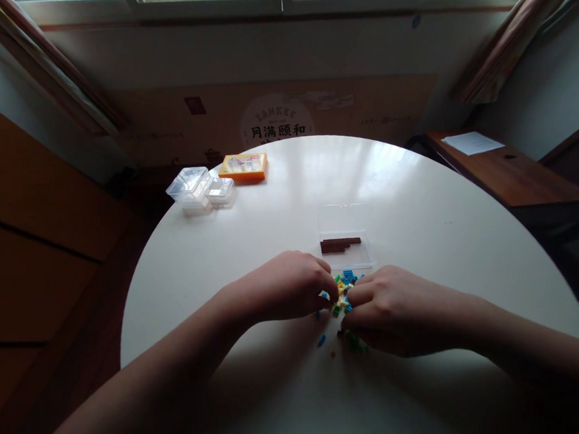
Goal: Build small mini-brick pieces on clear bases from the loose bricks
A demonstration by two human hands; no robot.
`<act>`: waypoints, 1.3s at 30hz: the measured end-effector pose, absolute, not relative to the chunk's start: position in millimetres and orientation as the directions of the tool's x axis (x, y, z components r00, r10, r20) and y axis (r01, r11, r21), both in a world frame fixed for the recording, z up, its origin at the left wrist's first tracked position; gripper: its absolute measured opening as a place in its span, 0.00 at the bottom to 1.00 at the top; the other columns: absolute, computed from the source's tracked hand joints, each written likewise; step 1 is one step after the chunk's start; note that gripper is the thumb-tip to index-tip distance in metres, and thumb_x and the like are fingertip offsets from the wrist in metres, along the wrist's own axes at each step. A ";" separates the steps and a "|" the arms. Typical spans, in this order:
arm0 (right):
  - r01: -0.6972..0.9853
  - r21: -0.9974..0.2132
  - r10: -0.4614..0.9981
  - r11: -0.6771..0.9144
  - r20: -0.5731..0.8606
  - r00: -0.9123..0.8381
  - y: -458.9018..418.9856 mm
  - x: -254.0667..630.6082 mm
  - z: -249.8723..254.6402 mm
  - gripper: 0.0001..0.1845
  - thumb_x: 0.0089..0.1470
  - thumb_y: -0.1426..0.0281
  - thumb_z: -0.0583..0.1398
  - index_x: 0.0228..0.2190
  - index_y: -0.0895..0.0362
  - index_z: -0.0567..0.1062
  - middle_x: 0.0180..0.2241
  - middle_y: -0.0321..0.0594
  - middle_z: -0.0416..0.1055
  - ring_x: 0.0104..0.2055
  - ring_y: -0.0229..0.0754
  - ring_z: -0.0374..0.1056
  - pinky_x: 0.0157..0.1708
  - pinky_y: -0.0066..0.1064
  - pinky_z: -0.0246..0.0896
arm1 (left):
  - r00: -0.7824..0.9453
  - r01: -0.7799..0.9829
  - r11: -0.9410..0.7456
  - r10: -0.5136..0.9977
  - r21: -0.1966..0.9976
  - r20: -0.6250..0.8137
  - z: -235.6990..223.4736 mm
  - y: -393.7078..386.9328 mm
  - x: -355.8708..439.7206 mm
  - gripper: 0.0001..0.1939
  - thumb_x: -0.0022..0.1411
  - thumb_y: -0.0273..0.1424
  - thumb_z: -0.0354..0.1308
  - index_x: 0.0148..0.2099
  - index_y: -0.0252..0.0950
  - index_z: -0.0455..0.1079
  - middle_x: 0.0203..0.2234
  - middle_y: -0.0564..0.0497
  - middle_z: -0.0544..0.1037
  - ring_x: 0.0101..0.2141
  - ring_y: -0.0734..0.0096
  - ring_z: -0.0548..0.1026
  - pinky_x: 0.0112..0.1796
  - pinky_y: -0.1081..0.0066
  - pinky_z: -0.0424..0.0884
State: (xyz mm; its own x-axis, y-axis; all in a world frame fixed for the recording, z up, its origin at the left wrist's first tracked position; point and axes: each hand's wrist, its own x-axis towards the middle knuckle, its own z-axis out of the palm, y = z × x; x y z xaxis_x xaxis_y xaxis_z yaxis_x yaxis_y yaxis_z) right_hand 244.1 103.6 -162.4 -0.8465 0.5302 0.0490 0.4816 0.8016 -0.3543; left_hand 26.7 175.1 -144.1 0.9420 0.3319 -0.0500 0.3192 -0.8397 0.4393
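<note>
A pile of small toy bricks [348, 276] in blue, green, yellow and white lies in front of me on the white table. My left hand [299, 284] reaches into its left side, with the fingers curled and the tips drawn together. At the right side of the pile is my right hand [390, 309], bent closed over the bricks and hiding part of them. Whatever either hand pinches is too small to name. One blue brick [321, 340] and a yellow piece [333, 353] lie apart, nearer to me. Just beyond my hands, an open clear plastic case [357, 258] holds rows of dark brown bricks [339, 245].
Clear plastic boxes [190, 185] are stacked at the table's far left edge, beside an orange box [243, 168] with a printed lid. A brown wooden desk [517, 179] with white paper [473, 143] stands at the right. The round table [446, 238] ends before the wall under the window.
</note>
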 end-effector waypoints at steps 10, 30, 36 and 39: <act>0.567 -0.348 0.624 0.747 0.071 -0.778 102.4 231.5 -169.4 0.09 0.59 0.69 0.58 0.32 0.52 0.80 0.32 0.37 0.76 0.31 0.36 0.67 0.30 0.28 0.53 | 0.949 0.294 -0.860 0.315 0.418 -0.019 -148.8 175.5 28.1 0.07 0.57 0.25 0.63 0.33 0.44 0.79 0.26 0.57 0.76 0.24 0.77 0.70 0.26 0.77 0.60; 0.666 -0.327 0.708 0.671 0.015 -0.706 94.5 225.9 -167.5 0.08 0.56 0.73 0.58 0.28 0.54 0.77 0.30 0.33 0.74 0.26 0.33 0.62 0.27 0.30 0.45 | 0.920 0.309 -0.813 0.388 0.493 0.064 -151.0 186.2 21.7 0.02 0.56 0.28 0.61 0.34 0.36 0.73 0.29 0.53 0.74 0.28 0.75 0.69 0.29 0.76 0.63; 0.670 -0.337 0.708 0.662 -0.013 -0.706 94.6 225.8 -166.9 0.09 0.56 0.73 0.58 0.26 0.54 0.76 0.27 0.32 0.72 0.25 0.33 0.59 0.26 0.30 0.43 | 0.861 0.386 -0.746 0.503 0.543 0.079 -154.5 201.3 15.2 0.04 0.52 0.23 0.58 0.33 0.35 0.70 0.26 0.54 0.74 0.26 0.76 0.70 0.29 0.77 0.64; 0.685 -0.355 0.727 0.637 -0.019 -0.686 92.0 223.7 -168.5 0.09 0.55 0.74 0.58 0.26 0.54 0.76 0.27 0.32 0.72 0.27 0.34 0.61 0.27 0.30 0.44 | 0.842 0.420 -0.749 0.532 0.513 0.087 -156.3 202.4 13.5 0.05 0.51 0.23 0.57 0.33 0.35 0.70 0.25 0.54 0.74 0.26 0.76 0.70 0.28 0.77 0.64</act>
